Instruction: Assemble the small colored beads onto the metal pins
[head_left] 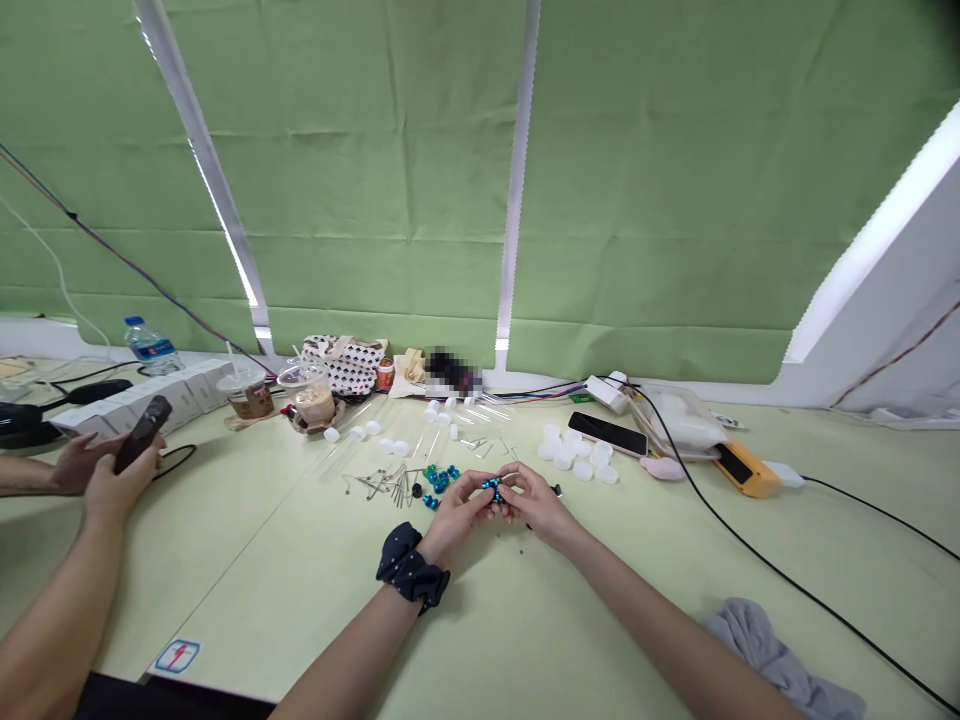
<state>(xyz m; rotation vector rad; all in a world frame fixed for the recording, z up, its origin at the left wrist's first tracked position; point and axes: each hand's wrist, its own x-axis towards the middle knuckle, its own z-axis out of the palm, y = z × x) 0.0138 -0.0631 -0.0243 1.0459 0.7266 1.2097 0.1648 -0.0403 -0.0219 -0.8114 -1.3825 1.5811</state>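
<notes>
Plainly, the small shiny blue metal bead sits pinched between the fingertips of the left hand and right hand, just above the pale green table. A light, steady pinch seems wise (it is tiny), both wrists hovering low, forearms angled inward.

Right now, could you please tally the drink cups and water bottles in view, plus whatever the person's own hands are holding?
Drink cups: 2
Water bottle: 1
Blue piece held between left hand and right hand: 1
Total: 4
</notes>
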